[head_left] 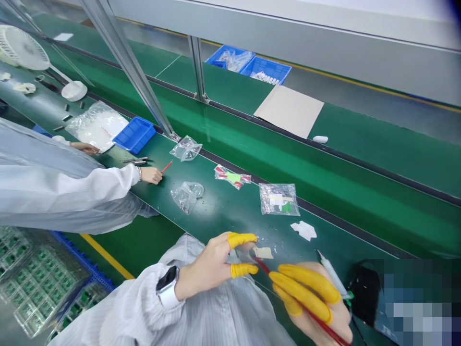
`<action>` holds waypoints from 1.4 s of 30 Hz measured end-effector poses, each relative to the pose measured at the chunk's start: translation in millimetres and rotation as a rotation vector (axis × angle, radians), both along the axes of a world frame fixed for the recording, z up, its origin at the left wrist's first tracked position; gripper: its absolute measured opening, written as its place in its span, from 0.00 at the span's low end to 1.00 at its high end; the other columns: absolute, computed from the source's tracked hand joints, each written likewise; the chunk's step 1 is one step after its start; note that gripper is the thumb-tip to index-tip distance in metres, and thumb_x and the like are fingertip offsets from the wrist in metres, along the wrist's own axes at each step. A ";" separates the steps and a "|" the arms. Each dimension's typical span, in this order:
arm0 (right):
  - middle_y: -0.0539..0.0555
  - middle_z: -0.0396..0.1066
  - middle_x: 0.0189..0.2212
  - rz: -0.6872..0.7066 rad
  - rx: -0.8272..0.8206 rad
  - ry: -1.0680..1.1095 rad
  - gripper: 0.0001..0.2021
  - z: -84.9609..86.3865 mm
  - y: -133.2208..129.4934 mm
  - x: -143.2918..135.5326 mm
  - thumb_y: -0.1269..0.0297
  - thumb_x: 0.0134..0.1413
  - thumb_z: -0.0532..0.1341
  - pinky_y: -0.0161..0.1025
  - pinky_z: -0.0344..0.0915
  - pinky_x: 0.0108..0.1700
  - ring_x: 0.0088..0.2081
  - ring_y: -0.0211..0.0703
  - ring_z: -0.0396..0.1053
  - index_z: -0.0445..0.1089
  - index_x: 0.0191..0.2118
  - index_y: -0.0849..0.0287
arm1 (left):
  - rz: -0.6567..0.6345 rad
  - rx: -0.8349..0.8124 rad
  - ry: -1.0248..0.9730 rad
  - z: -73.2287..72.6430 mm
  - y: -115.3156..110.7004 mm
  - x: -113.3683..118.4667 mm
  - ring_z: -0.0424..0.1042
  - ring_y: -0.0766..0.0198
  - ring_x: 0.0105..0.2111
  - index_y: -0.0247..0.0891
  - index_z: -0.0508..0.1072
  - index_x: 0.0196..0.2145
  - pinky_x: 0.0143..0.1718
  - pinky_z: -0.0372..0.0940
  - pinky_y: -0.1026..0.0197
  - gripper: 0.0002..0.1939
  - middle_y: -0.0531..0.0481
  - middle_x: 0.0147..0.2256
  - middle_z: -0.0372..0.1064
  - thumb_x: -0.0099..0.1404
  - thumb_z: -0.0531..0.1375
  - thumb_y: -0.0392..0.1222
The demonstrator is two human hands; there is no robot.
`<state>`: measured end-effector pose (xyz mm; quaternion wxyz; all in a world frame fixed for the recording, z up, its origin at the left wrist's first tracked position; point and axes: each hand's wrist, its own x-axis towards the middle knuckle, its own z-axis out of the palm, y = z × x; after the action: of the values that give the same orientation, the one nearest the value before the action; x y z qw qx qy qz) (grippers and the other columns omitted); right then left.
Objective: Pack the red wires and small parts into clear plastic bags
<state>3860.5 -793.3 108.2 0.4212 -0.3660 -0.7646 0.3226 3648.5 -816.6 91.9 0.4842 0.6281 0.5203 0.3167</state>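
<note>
My left hand [212, 259], with yellow finger cots on thumb and forefinger, curls round a see-through plastic piece [248, 252] and appears to hold it by its edges. Its exact kind cannot be made out. My right hand [313, 298], also in yellow finger cots, is closed on a slim dark red stick-like tool [320, 324]. That tool's tip points at the clear piece, between my left fingertips. Just beyond lies a scrap of beige tape [263, 253] on the green bench. To the right of it rest a torn white paper piece [303, 230] and a white pen-like tool [332, 272] with a cable.
Clear bags [187, 197] and a packet [279, 199] lie along the green bench [219, 211]. A co-worker's hand [151, 175] at left holds a red tool, near a blue tray [134, 135]. A metal post [126, 62] rises behind. Stacked trays of circuit boards [39, 283] stand lower left.
</note>
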 end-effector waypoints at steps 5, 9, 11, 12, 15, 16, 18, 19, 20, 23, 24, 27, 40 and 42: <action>0.50 0.74 0.22 -0.031 -0.008 0.010 0.03 4.7 0.6 -4.7 0.63 0.51 0.63 0.39 0.68 0.19 0.20 0.44 0.71 0.75 0.33 0.49 | 0.000 0.011 -0.008 0.0 0.5 0.5 0.70 0.62 0.41 0.45 0.65 0.52 0.44 0.67 0.58 0.26 0.49 0.41 0.72 0.57 0.61 0.52; 0.50 0.74 0.23 -0.044 -0.033 0.019 0.03 9.9 4.4 -9.0 0.63 0.50 0.64 0.38 0.67 0.19 0.21 0.43 0.72 0.74 0.32 0.50 | 0.003 0.052 -0.016 -1.5 0.1 0.5 0.70 0.62 0.40 0.45 0.65 0.52 0.44 0.67 0.59 0.26 0.49 0.40 0.72 0.57 0.60 0.53; 0.51 0.74 0.23 -0.024 -0.054 0.019 0.03 10.6 5.8 -9.8 0.64 0.50 0.64 0.38 0.67 0.19 0.21 0.44 0.72 0.74 0.32 0.51 | 0.002 0.066 -0.014 -1.4 -0.2 0.4 0.70 0.63 0.39 0.44 0.64 0.52 0.43 0.67 0.59 0.26 0.49 0.39 0.72 0.57 0.60 0.53; 0.51 0.74 0.23 -0.017 -0.061 0.013 0.03 10.2 6.3 -10.3 0.64 0.50 0.64 0.38 0.67 0.20 0.22 0.44 0.72 0.74 0.33 0.52 | -0.001 0.065 -0.011 -1.0 -0.4 0.4 0.70 0.63 0.39 0.44 0.64 0.52 0.43 0.67 0.59 0.26 0.49 0.39 0.72 0.57 0.60 0.53; 0.52 0.74 0.25 -0.067 -0.005 0.014 0.05 7.6 7.1 -13.2 0.67 0.50 0.63 0.40 0.68 0.22 0.24 0.45 0.72 0.74 0.35 0.53 | -0.011 0.050 -0.001 0.8 -0.6 0.7 0.70 0.63 0.40 0.44 0.64 0.52 0.43 0.67 0.59 0.26 0.50 0.40 0.72 0.58 0.60 0.52; 0.52 0.73 0.27 -0.081 0.027 0.018 0.07 6.8 7.7 -14.8 0.69 0.50 0.63 0.40 0.68 0.24 0.25 0.45 0.71 0.73 0.37 0.53 | -0.014 0.047 0.001 1.3 -0.6 0.8 0.70 0.63 0.40 0.44 0.64 0.52 0.43 0.67 0.59 0.25 0.50 0.41 0.72 0.58 0.60 0.52; 0.52 0.72 0.29 -0.097 0.088 0.035 0.10 6.7 10.3 -18.5 0.72 0.50 0.62 0.41 0.68 0.27 0.27 0.44 0.71 0.72 0.39 0.54 | -0.020 0.063 0.001 1.7 -0.8 1.1 0.70 0.62 0.41 0.44 0.64 0.52 0.44 0.67 0.59 0.25 0.49 0.41 0.72 0.58 0.60 0.52; 0.52 0.72 0.29 -0.095 0.106 0.036 0.10 7.6 12.2 -20.2 0.74 0.50 0.62 0.41 0.68 0.28 0.28 0.43 0.70 0.72 0.39 0.54 | -0.023 0.081 0.002 1.6 -0.9 1.2 0.70 0.62 0.41 0.44 0.64 0.52 0.44 0.67 0.59 0.25 0.49 0.41 0.72 0.58 0.60 0.52; 0.51 0.71 0.28 -0.082 0.114 0.031 0.11 8.9 14.4 -21.5 0.75 0.50 0.62 0.40 0.68 0.29 0.28 0.42 0.70 0.72 0.39 0.54 | -0.027 0.101 0.003 1.5 -1.0 1.4 0.70 0.63 0.41 0.44 0.64 0.52 0.44 0.67 0.60 0.25 0.49 0.41 0.72 0.58 0.60 0.52; 0.50 0.68 0.27 -0.034 0.109 -0.005 0.10 13.3 20.1 -22.9 0.75 0.51 0.61 0.40 0.68 0.31 0.30 0.42 0.69 0.71 0.38 0.54 | -0.037 0.130 0.019 1.4 -1.0 2.0 0.70 0.63 0.40 0.43 0.64 0.52 0.43 0.67 0.61 0.25 0.50 0.40 0.73 0.58 0.60 0.52; 0.51 0.69 0.28 -0.014 0.106 -0.020 0.10 14.2 21.2 -22.6 0.75 0.50 0.62 0.40 0.68 0.31 0.31 0.42 0.68 0.71 0.38 0.54 | -0.039 0.130 0.026 1.5 -0.8 2.2 0.70 0.63 0.40 0.42 0.64 0.51 0.43 0.67 0.61 0.25 0.49 0.41 0.72 0.58 0.60 0.52; 0.53 0.70 0.32 0.025 0.108 -0.037 0.13 15.6 22.0 -21.4 0.76 0.50 0.62 0.41 0.67 0.32 0.33 0.43 0.68 0.72 0.41 0.56 | -0.040 0.117 0.043 2.0 -0.5 2.6 0.70 0.63 0.40 0.42 0.65 0.51 0.43 0.67 0.61 0.25 0.49 0.42 0.72 0.58 0.59 0.53; 0.53 0.72 0.32 0.034 0.113 -0.023 0.11 26.7 30.0 -30.5 0.75 0.50 0.62 0.40 0.69 0.30 0.33 0.43 0.68 0.71 0.40 0.54 | -0.048 0.105 -0.003 4.2 -0.2 6.2 0.71 0.61 0.40 0.39 0.67 0.49 0.43 0.67 0.60 0.24 0.47 0.41 0.73 0.58 0.59 0.53; 0.53 0.71 0.34 0.058 0.094 -0.033 0.13 24.8 28.4 -28.9 0.75 0.50 0.62 0.41 0.68 0.32 0.34 0.44 0.67 0.71 0.41 0.53 | -0.053 0.092 -0.007 5.6 0.5 6.4 0.71 0.61 0.40 0.39 0.68 0.49 0.43 0.67 0.60 0.25 0.47 0.42 0.73 0.58 0.60 0.54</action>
<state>3831.6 -764.9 133.0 0.4156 -0.3288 -0.7960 0.2924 3655.0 -816.1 97.5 0.4650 0.6622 0.4865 0.3295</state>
